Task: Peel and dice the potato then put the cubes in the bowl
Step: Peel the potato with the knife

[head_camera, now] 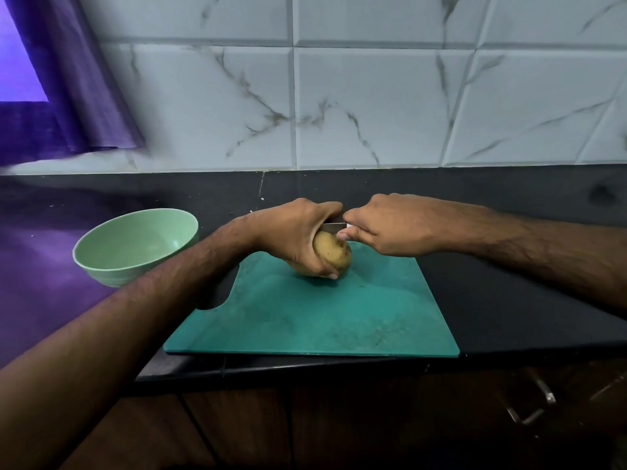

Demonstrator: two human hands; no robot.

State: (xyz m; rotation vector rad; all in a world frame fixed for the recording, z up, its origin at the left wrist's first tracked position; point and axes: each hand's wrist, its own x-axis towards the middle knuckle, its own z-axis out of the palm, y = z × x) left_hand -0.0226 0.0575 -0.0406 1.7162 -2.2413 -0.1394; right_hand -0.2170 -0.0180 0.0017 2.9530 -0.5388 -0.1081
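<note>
No brand, label or legible writing found on any item.

Left hand (298,232) curled round the potato (334,254), thumb along the near underside, fingers wrapped over the far side – a firm grasp. Potato unpeeled, skin intact, held over the far-centre part of the cutting board (305,320); contact with the board surface not determinable. Left forearm entering from the lower-left, crossing the board's left edge, wrist bent so the palm faces right.

Right hand (390,225) directly right of the potato, fingers closed round a knife (334,226); handle hidden inside the fist, only a short stretch of flat metal blade visible between the two hands, lying against the potato's top. Right thumb tip touching the potato's upper right end. Right forearm entering from the right edge, roughly level.

Cutting board teal, with a notch cut into its left edge, lying near the front edge of the dark countertop (509,300), its near edge overhanging slightly.

Bowl (135,245) – pale green – on the countertop, just beside the board's far-left corner, upright.

Marbled tile wall (373,96) behind the countertop; purple curtain (68,79) at upper left.
</note>
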